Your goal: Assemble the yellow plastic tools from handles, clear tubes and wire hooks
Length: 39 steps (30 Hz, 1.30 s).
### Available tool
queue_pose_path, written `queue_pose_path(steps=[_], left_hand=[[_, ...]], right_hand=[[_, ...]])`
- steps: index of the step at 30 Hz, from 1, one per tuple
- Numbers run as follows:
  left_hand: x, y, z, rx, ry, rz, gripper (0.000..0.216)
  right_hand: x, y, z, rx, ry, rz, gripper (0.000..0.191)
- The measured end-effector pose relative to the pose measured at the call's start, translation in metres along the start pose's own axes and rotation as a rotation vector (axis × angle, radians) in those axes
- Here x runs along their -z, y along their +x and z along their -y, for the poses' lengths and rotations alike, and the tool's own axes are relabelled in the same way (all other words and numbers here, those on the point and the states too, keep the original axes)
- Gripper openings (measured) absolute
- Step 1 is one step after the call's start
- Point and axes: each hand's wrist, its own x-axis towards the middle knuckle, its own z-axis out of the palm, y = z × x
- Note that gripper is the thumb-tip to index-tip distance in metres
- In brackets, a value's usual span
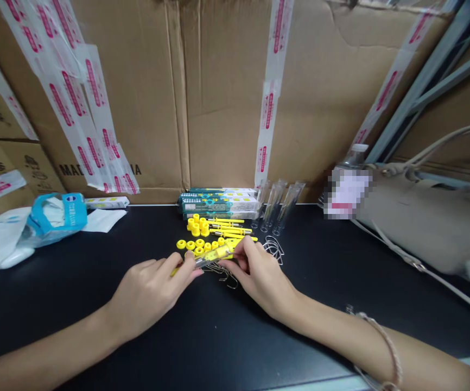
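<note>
You are pinching a clear tube holding a yellow piece between both hands, left hand and right hand closed on it at frame centre, with yellow caps, empty tubes and wire hooks lying just behind.

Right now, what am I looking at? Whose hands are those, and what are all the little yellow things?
There is no machine here. A person wears a camera on their head, so you look down at their own two hands as they would. The left hand and the right hand together hold a thin clear tube with yellow parts, one hand at each end. They work over a black table. Behind the hands lie small yellow rings, yellow sticks and bent wire clips. Further back are flat printed boxes and empty clear tubes leaning on big cardboard boxes. A blue packet lies at the left, a beige bag at the right.
</note>
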Motion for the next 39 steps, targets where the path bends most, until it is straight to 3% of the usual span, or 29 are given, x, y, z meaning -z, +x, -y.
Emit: queue_pose_path(steps=[3, 8, 14, 18, 24, 32, 39], left_hand=[[0.002, 0.0, 0.0, -0.017, 0.012, -0.011, 0.023], [0.005, 0.001, 0.0, -0.017, 0.018, -0.012, 0.02], [0.006, 0.001, -0.001, -0.005, 0.011, -0.029, 0.019], [0.001, -0.002, -0.001, -0.029, 0.007, 0.025, 0.012], [-0.003, -0.007, -0.001, -0.061, 0.015, 0.073, 0.019], [-0.007, -0.005, 0.0, -0.064, -0.076, 0.115, 0.017], [-0.005, -0.003, 0.002, -0.063, -0.105, 0.126, 0.024]], right_hand=[[0.001, 0.0, 0.002, 0.037, -0.028, -0.025, 0.037], [0.003, 0.001, 0.006, 0.14, -0.054, -0.148, 0.03], [-0.002, -0.003, 0.006, 0.032, 0.053, -0.233, 0.036], [-0.005, -0.004, 0.002, 0.034, 0.162, -0.182, 0.033], [-0.004, 0.001, 0.002, 0.146, 0.117, 0.0, 0.028], [-0.003, 0.005, 0.003, -0.092, 0.317, 0.057, 0.023], [-0.001, 0.006, 0.004, -0.116, 0.431, 0.062, 0.037]])
